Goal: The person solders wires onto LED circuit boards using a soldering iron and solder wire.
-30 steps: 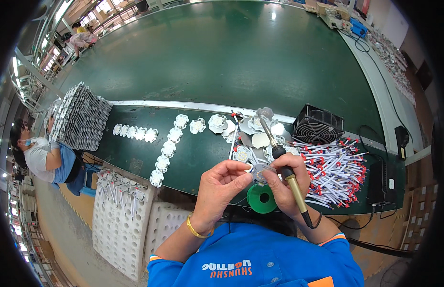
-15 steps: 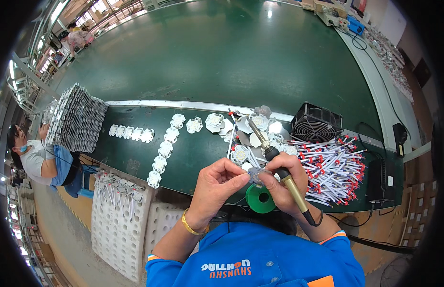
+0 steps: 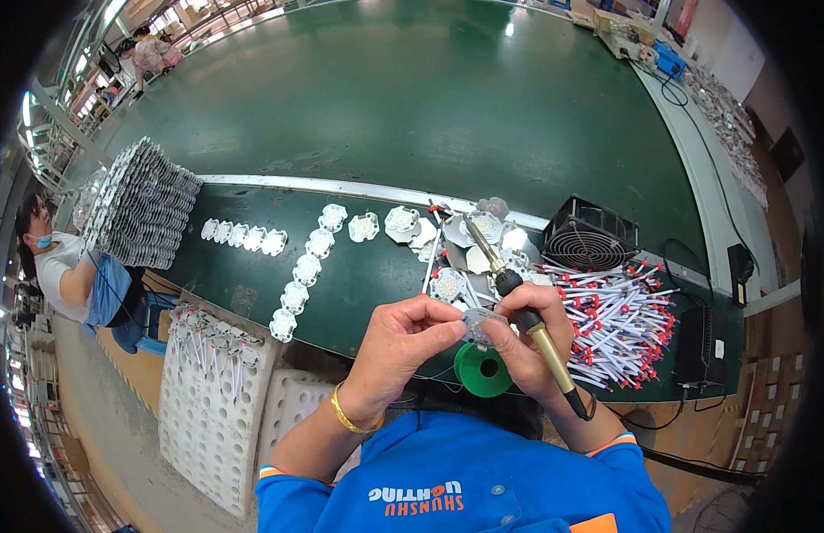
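Note:
Above the near table edge, my left hand (image 3: 403,342) is closed, thumb and forefinger pinched at the left rim of a small round LED board (image 3: 475,326). My right hand (image 3: 534,355) is wrapped round a soldering iron (image 3: 548,354) with a gold-coloured handle. Its thumb also presses on the board's right side. The iron's tip points away from me, over loose LED boards (image 3: 447,285) and grey discs. Just below the held board sits a green solder spool (image 3: 470,377). Whether solder wire lies in my left fingers is too small to tell.
White wires (image 3: 607,324) with red ends are heaped at right, beside a black fan (image 3: 589,238). LED boards form a curved line (image 3: 307,269) and a short row (image 3: 243,237). Far left stands a tall board stack (image 3: 145,213) near a co-worker (image 3: 70,266). White foam trays (image 3: 207,400) stand below.
The view has shifted slightly. The board between my hands has turned a little, and the soldering iron stays in my right hand. The co-worker's arm at left has lowered.

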{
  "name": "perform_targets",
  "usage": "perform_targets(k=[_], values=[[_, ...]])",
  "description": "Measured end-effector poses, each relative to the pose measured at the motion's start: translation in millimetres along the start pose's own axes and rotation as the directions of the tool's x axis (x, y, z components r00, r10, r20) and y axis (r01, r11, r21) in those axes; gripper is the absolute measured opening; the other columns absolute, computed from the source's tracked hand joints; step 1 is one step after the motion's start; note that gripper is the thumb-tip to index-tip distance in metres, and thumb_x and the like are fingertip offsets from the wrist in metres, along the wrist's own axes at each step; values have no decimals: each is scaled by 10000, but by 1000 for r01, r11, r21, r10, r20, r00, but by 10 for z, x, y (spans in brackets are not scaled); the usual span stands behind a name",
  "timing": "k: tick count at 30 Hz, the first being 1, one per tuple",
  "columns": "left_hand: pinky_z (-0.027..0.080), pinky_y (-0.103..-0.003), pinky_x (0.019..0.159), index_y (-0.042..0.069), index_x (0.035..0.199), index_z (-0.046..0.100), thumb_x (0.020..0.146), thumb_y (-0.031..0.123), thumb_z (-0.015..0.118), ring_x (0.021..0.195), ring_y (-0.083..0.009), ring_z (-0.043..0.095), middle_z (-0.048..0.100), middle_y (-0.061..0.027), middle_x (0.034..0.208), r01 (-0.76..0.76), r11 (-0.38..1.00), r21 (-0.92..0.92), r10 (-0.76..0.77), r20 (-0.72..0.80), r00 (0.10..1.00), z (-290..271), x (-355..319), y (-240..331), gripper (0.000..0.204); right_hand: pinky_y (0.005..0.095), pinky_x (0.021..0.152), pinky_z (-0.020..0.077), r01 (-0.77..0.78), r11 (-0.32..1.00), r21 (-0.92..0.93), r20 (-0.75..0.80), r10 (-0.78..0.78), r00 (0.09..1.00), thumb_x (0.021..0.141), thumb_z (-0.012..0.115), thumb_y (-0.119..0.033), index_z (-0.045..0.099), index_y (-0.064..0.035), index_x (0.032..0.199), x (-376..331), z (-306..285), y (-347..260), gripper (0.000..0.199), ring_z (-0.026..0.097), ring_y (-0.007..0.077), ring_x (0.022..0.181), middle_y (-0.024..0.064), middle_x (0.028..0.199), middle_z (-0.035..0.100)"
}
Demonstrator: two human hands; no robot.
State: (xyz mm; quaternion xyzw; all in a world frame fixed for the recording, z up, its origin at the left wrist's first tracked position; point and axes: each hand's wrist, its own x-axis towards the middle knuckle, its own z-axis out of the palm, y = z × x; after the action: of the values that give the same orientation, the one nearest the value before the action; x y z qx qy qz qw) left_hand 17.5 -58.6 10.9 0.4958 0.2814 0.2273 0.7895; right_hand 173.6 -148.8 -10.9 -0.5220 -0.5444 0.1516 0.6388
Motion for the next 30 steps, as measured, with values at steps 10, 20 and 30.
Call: perform_targets(k=[10,20,30], values=[[429,-194,614,-11,824,648,769,26,654,681,-45,538,601,-10,784,-93,976,199,107,-62,992,94,-93,121,66,306,578,423,275,961,-29,-94,-277,956,848,586,-194,513,-16,1023,-125,-330,27,260,514,182,634,109,762,577],[413,-220,524,-8,765,657,710,15,661,586,-83,518,560,-50,717,-326,771,547,413,-40,910,188,-130,166,59,343,564,333,397,908,138,140,-414,899,814,633,-240,596,-88,943,-84,-610,-234,203,465,176,557,22,654,509],[363,-197,543,-12,783,664,703,-8,639,615,-58,488,537,-23,712,-316,746,586,424,-52,904,221,-170,192,84,322,551,282,326,930,171,188,-355,916,578,622,11,671,-136,820,-126,-593,-221,287,379,153,483,-14,580,403]])
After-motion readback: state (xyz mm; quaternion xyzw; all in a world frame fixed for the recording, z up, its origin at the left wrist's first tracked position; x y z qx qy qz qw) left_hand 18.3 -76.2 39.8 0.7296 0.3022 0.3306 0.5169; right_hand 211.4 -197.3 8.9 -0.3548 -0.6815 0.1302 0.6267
